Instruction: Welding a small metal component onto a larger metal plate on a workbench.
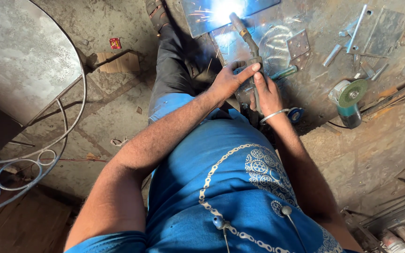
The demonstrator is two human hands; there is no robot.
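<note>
Both my hands grip a welding torch (246,38) held out in front of me. My left hand (230,79) wraps the handle from the left, fingers laid over it. From the right, my right hand (266,93), with a metal bangle on the wrist, clasps the same handle. The torch's tip meets a flat metal sheet (202,16) on the floor, where a bright white-blue arc (223,9) throws sparks. My dark trouser leg and sandalled foot (157,13) stretch out to the left of the sheet.
A green-disc angle grinder (348,100) lies on the floor at right. Metal hinges (298,47), rods and plates (385,30) are scattered at top right. A large round metal sheet with a curled iron frame (24,56) stands at left. Scrap metal lies at bottom right.
</note>
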